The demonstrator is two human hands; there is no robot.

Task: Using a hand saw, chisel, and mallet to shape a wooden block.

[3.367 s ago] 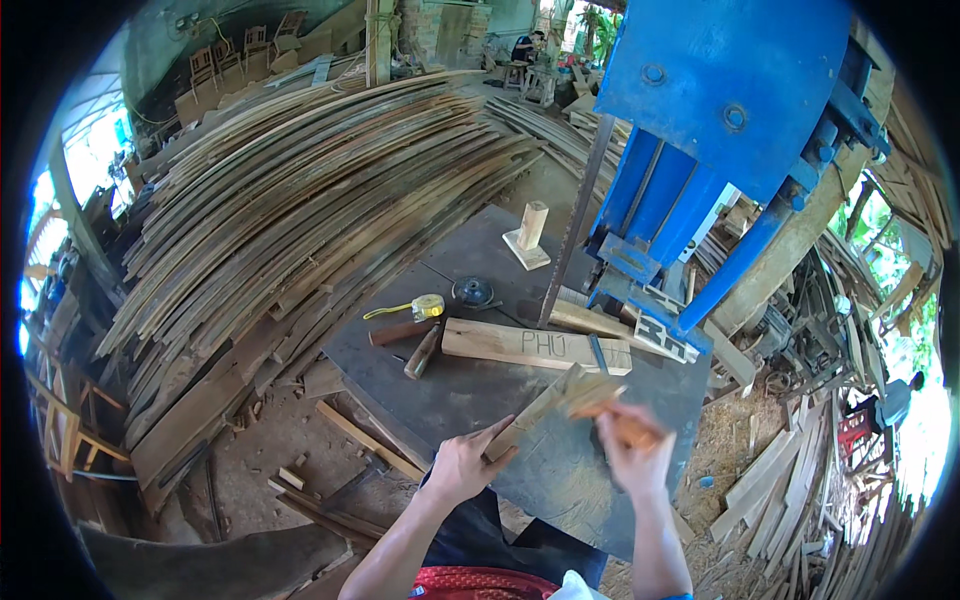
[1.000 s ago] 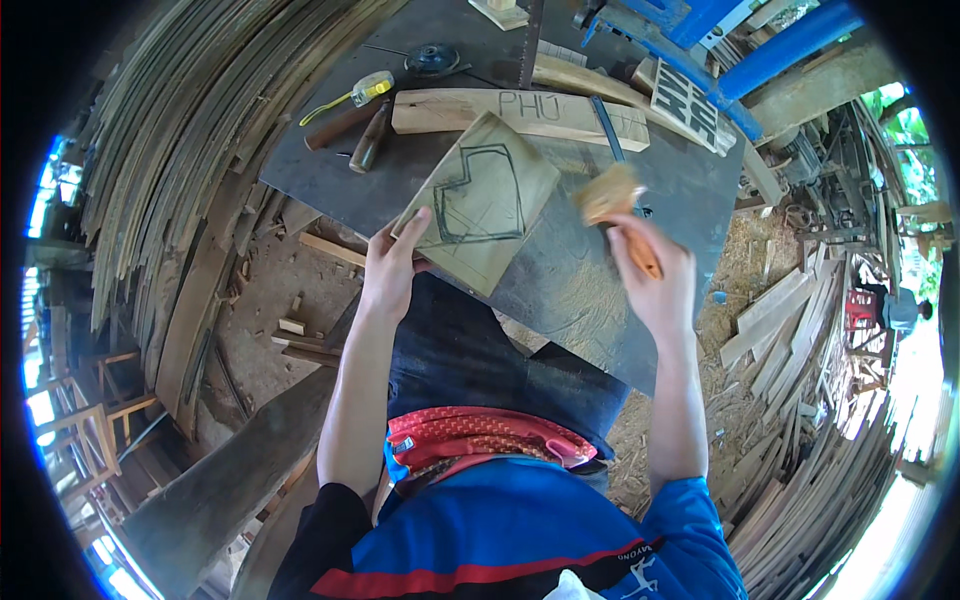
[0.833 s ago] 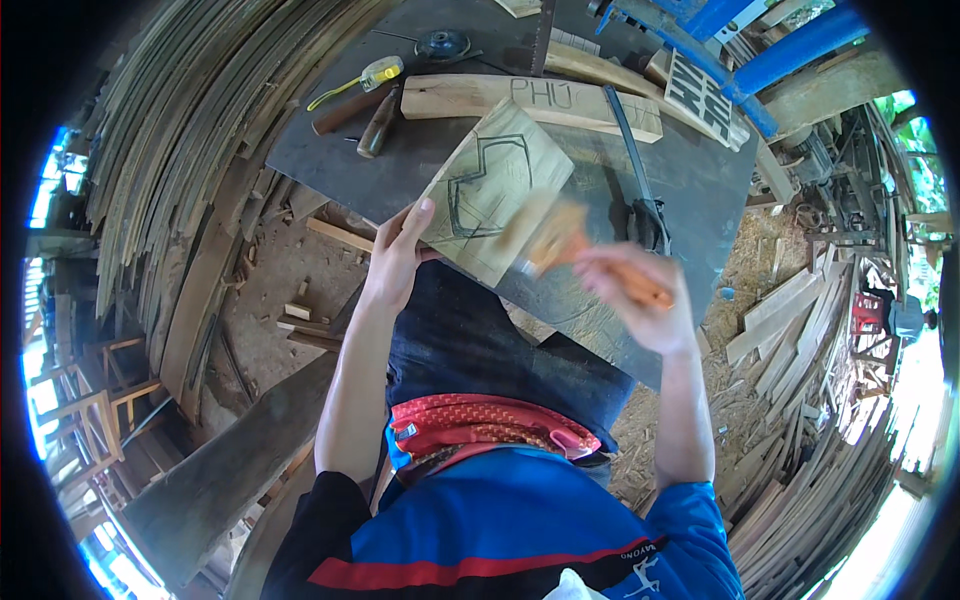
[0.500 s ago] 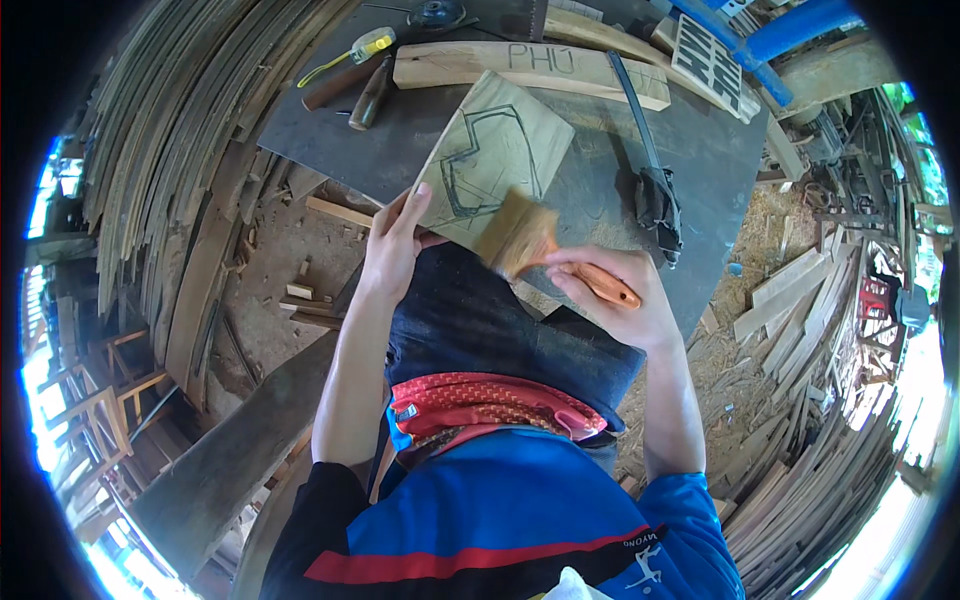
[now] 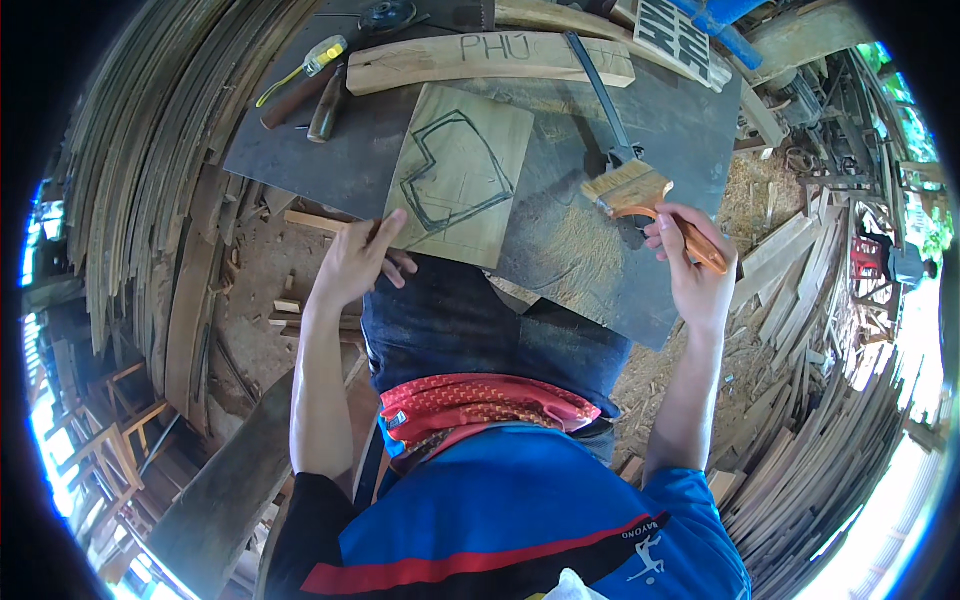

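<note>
Left hand (image 5: 352, 262) pinches the marked board (image 5: 457, 172) at its near-left corner; a loose grip may let it tilt. Right hand (image 5: 697, 278) pinches the flat paintbrush (image 5: 632, 188).

A woodworking shop, partly open to daylight. Long planks (image 5: 180, 130) are stacked at left, more boards (image 5: 820, 400) at right, and wood shavings (image 5: 625, 410) litter the ground. Sawdust (image 5: 575, 245), a yellow tape measure (image 5: 324, 56) and a rectangular wooden board (image 5: 468, 168) marked with a black outline show at the dark table (image 5: 690, 180), near blue machine parts (image 5: 732, 12).

Blue shirt (image 5: 500, 490), red stripe (image 5: 420, 571)
</note>
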